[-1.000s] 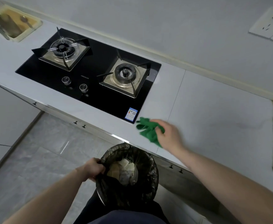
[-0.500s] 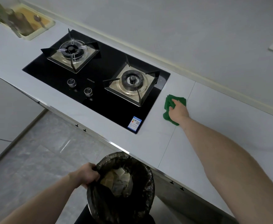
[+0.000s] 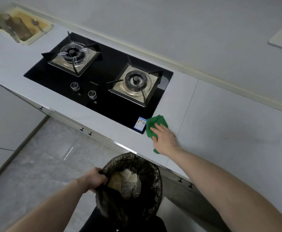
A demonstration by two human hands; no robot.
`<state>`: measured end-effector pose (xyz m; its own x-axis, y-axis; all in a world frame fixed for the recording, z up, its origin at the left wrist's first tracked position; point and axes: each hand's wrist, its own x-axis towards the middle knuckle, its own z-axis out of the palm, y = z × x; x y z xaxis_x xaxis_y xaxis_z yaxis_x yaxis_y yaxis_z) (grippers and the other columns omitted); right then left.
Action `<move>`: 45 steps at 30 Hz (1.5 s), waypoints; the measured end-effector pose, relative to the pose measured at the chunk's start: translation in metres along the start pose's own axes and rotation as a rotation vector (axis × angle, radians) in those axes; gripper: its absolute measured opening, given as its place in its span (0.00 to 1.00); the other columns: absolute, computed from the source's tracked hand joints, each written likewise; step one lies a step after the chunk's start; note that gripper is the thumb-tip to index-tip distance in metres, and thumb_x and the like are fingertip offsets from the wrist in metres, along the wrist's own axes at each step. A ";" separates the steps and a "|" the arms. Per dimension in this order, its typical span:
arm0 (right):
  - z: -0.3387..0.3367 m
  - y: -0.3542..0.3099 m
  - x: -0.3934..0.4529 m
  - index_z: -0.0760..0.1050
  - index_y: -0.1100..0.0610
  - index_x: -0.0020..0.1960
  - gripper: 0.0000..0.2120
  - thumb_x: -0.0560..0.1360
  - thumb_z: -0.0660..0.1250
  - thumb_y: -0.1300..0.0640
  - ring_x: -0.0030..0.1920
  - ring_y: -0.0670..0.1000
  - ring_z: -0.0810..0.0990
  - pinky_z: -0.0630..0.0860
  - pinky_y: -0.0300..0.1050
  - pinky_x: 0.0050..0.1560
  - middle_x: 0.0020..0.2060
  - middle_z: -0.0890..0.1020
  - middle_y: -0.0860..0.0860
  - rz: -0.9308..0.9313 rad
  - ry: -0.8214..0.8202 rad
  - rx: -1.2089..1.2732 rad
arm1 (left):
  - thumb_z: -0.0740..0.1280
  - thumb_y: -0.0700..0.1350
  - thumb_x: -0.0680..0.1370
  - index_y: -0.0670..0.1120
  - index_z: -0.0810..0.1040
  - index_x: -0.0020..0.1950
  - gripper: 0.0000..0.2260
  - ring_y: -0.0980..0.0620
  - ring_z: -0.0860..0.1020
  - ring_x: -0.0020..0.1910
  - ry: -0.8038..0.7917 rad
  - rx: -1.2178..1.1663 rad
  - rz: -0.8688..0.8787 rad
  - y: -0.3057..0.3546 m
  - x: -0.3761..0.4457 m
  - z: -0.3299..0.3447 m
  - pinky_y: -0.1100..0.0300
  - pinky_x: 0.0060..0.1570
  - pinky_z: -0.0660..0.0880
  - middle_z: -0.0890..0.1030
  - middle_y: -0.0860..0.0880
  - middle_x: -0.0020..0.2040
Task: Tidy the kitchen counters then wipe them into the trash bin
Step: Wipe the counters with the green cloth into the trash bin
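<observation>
Green cloth (image 3: pixel 156 125), soft and crumpled, lies flat on the pale grey bench (image 3: pixel 229 131), just beside the front right corner of the stove. Right hand (image 3: pixel 164 139) rests on top of it, fingers spread and flat, pressing rather than gripping; cloth edges show past the fingertips and below the wrist. Bench surface smooth, matt, with a thin seam line running front to back. Black glass stove (image 3: pixel 103 91), glossy, two square metal burner trays, two round knobs, small blue label at its corner. Below the bench edge, a round bin (image 3: pixel 153 185) lined with a crinkled dark bag, pale scraps of paper inside. Left hand (image 3: pixel 95 179) clamped on the bag's rim. Yellowish tray (image 3: pixel 41 33) far left on the bench, contents blurred.
</observation>
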<state>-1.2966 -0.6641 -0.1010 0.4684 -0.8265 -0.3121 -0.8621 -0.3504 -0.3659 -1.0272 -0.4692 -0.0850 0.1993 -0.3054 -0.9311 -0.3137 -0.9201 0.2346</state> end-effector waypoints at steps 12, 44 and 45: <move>0.033 -0.066 -0.106 0.80 0.43 0.63 0.16 0.79 0.64 0.58 0.51 0.52 0.80 0.77 0.47 0.61 0.51 0.82 0.49 -0.105 -0.266 0.087 | 0.65 0.33 0.69 0.39 0.81 0.54 0.15 0.35 0.85 0.45 -0.011 -0.011 0.028 -0.004 -0.015 0.005 0.40 0.42 0.84 0.84 0.34 0.51; -0.017 0.193 -0.150 0.67 0.54 0.77 0.26 0.80 0.62 0.62 0.68 0.59 0.73 0.70 0.52 0.70 0.72 0.73 0.55 0.924 0.477 0.377 | 0.65 0.32 0.72 0.40 0.81 0.52 0.12 0.39 0.85 0.41 -0.026 0.089 0.077 0.012 -0.004 0.055 0.51 0.34 0.83 0.84 0.36 0.48; -0.010 0.181 -0.149 0.70 0.53 0.75 0.25 0.79 0.63 0.62 0.65 0.58 0.76 0.73 0.51 0.67 0.69 0.76 0.55 0.901 0.510 0.373 | 0.65 0.32 0.71 0.40 0.82 0.52 0.12 0.39 0.85 0.42 -0.030 0.094 0.080 0.013 -0.006 0.055 0.51 0.35 0.84 0.84 0.36 0.48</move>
<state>-1.5245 -0.6086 -0.1114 -0.5122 -0.8273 -0.2306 -0.6952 0.5570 -0.4543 -1.0834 -0.4659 -0.0918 0.1429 -0.3686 -0.9185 -0.4138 -0.8653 0.2829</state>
